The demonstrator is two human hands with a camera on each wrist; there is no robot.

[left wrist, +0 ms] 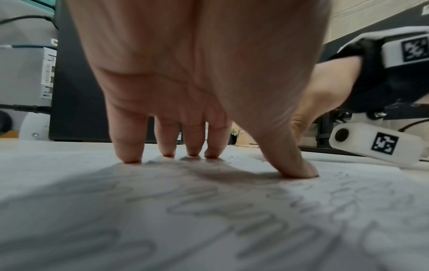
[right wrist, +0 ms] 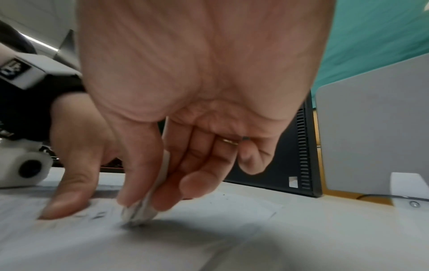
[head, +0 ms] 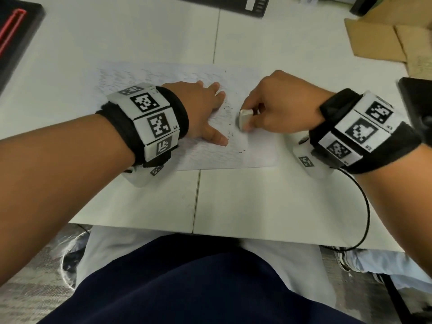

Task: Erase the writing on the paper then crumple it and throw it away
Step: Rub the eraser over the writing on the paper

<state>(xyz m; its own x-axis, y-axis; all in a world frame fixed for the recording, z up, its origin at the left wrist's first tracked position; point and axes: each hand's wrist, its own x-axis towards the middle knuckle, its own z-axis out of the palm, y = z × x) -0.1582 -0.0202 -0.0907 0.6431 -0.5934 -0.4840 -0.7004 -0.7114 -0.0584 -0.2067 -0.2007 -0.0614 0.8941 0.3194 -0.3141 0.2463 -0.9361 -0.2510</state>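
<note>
A white sheet of paper (head: 254, 148) with pencil writing lies flat on the white table (head: 257, 202). My left hand (head: 205, 113) presses it down with straight, spread fingers (left wrist: 130, 146), thumb tip on the sheet. My right hand (head: 275, 108) pinches a white eraser (head: 245, 119) between thumb and fingers, and its lower end touches the paper. In the right wrist view the eraser (right wrist: 139, 212) meets the sheet (right wrist: 209, 247) just right of my left thumb. Dark eraser crumbs (head: 230, 134) lie scattered between the hands. Pencil scrawl fills the paper (left wrist: 209, 220) under the left wrist.
Flat cardboard (head: 378, 40) lies at the table's back right. A black device (head: 18, 31) with a red stripe sits at the back left, another black object (head: 416, 101) at the right edge. A black cable (head: 364, 206) loops from my right wrist over the table's near edge.
</note>
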